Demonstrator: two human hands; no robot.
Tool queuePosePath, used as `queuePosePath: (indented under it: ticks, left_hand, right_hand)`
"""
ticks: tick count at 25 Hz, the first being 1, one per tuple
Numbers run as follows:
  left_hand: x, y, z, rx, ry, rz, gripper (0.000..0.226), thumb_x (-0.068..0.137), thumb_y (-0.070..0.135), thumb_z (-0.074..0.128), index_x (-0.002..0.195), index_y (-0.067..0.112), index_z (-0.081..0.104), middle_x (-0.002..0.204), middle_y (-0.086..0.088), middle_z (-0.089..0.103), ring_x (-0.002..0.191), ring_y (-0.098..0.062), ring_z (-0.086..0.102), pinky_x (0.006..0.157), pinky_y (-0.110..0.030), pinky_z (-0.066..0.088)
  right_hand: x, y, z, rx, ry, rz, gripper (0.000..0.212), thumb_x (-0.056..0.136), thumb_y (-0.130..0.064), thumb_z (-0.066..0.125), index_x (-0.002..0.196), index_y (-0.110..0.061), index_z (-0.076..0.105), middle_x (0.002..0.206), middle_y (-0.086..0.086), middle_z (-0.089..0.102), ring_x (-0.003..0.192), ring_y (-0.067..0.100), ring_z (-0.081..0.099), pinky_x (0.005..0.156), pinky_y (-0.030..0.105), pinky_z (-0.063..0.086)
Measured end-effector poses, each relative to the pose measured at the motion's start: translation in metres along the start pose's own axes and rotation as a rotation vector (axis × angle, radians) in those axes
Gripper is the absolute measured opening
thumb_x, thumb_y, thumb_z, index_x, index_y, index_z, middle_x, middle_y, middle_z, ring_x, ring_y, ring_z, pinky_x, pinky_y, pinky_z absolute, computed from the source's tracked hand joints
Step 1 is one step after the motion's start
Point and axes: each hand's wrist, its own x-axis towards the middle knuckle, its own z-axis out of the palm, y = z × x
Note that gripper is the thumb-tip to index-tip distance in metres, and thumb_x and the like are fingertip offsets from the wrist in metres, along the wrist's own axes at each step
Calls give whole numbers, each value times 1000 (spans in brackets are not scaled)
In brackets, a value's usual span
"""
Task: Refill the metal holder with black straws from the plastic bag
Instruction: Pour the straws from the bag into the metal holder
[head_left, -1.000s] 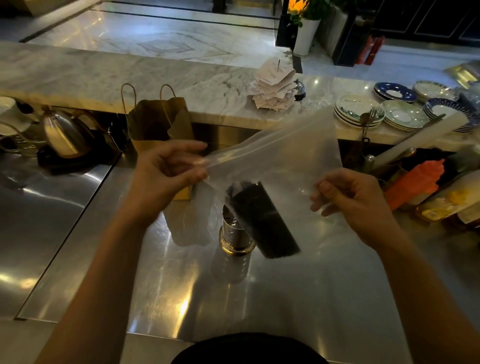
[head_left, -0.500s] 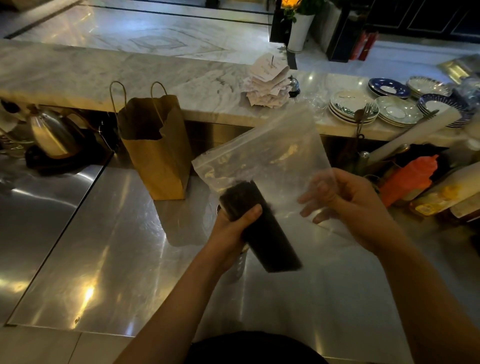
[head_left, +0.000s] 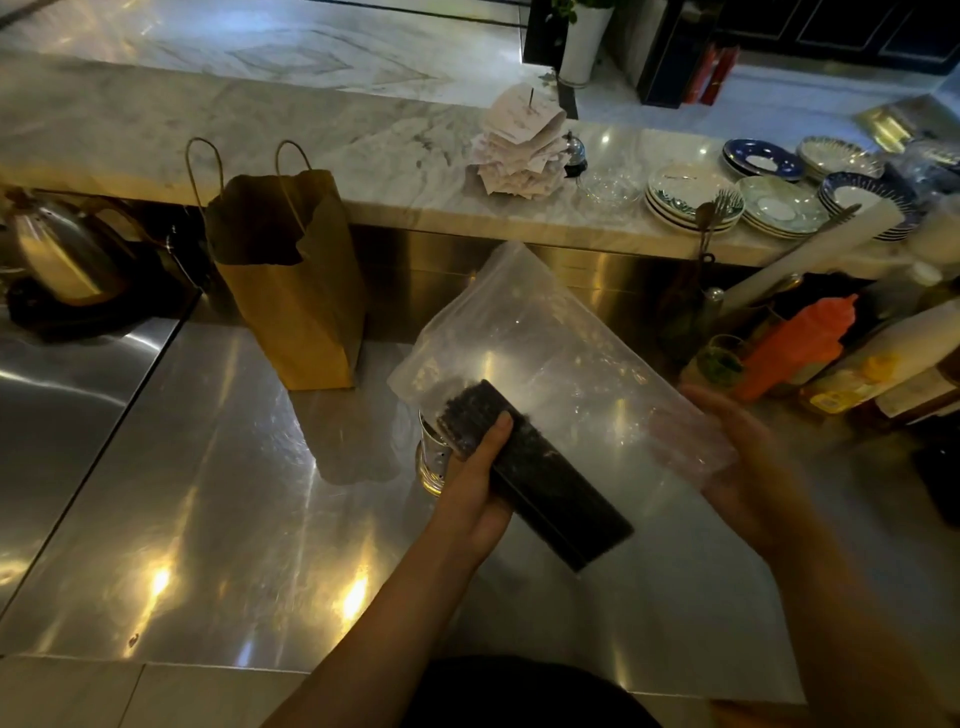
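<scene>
Now the left hand (head_left: 475, 499) has its grip curled round the black straws (head_left: 550, 499) through the plastic bag (head_left: 545, 353), tilted beside the metal holder (head_left: 434, 457) on the bench (head_left: 208, 493). The right hand (head_left: 753, 467) lies flat under the film. Likely a light, stiff bundle in slippery wrap, so squeeze mid-bundle.

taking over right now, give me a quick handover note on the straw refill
Left hand grips the bundle of black straws inside the plastic bag.
Right hand is against the bag's right side; blurred, grip unclear.
Metal holder stands on the steel counter just behind the left hand.
Done: bundle gripped.
Left: pull the straws out of the bag and stand them in the holder.
</scene>
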Motion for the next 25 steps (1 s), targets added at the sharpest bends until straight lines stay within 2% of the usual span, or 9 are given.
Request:
queuePosePath:
  ticks: [2, 4, 6, 9, 12, 15, 18, 20, 25]
  left_hand:
    - [5, -2, -2, -59, 15, -25, 8, 88, 9, 61, 95, 9, 63, 83, -10, 75, 90, -27, 65, 93, -48, 49]
    - [14, -5, -6, -114, -18, -63, 18, 83, 15, 66, 99, 7, 64, 90, -12, 73, 93, -29, 64, 97, -49, 48]
    - [23, -12, -9, -161, -85, -100, 44, 73, 23, 78, 110, 4, 65, 107, -15, 68, 106, -31, 61, 100, -49, 47]
    - [31, -25, -10, -105, -143, -108, 68, 73, 28, 80, 131, 2, 55, 127, -17, 62, 119, -30, 58, 98, -46, 50]
    - [37, -29, -8, -63, -134, -84, 66, 74, 26, 79, 129, 1, 54, 122, -16, 64, 112, -28, 62, 99, -44, 50]
    - [45, -27, -9, -88, -151, -49, 71, 61, 25, 91, 120, 3, 57, 110, -14, 66, 104, -26, 65, 95, -40, 53]
    - [44, -28, -5, -145, -100, -75, 59, 65, 23, 84, 115, 4, 61, 104, -12, 71, 98, -23, 70, 88, -38, 57]
    - [40, -30, -1, -181, -47, -105, 51, 73, 22, 74, 119, 6, 60, 109, -12, 70, 104, -24, 67, 94, -38, 54]
    - [41, -33, -1, -221, -32, -157, 44, 75, 20, 70, 116, 5, 62, 116, -15, 68, 117, -28, 60, 105, -41, 45]
  right_hand:
    - [-6, 17, 0, 137, -84, 101, 91, 61, -54, 84, 135, -12, 51, 134, 18, 58, 120, 35, 59, 91, 47, 54]
    - [-16, 38, 7, 117, -125, 173, 110, 45, -61, 88, 136, -14, 50, 133, 18, 60, 121, 36, 58, 96, 51, 50]
    - [-24, 56, 19, -5, -131, 212, 102, 42, -53, 93, 131, -18, 55, 129, 16, 62, 116, 35, 62, 91, 51, 54]
    - [-29, 70, 35, -173, -98, 164, 68, 59, -23, 89, 122, -25, 62, 127, 12, 62, 109, 32, 66, 84, 50, 57]
    - [-32, 60, 41, -320, 10, 49, 52, 65, -13, 79, 113, -25, 65, 116, 7, 67, 100, 27, 70, 76, 45, 60]
    - [-34, 41, 33, -448, -5, -46, 47, 68, -15, 77, 113, -22, 65, 110, 4, 70, 98, 24, 70, 72, 43, 61]
    - [-32, 26, 29, -586, -40, -117, 43, 74, -8, 76, 112, -26, 66, 107, 2, 70, 95, 20, 70, 67, 37, 61]
    - [-31, 18, 29, -668, -70, -152, 42, 78, -4, 75, 111, -28, 65, 104, 1, 70, 92, 18, 70, 65, 35, 61]
    - [-27, 5, 29, -807, -114, -156, 41, 80, -9, 74, 115, -27, 64, 105, -1, 69, 91, 14, 69, 66, 37, 62]
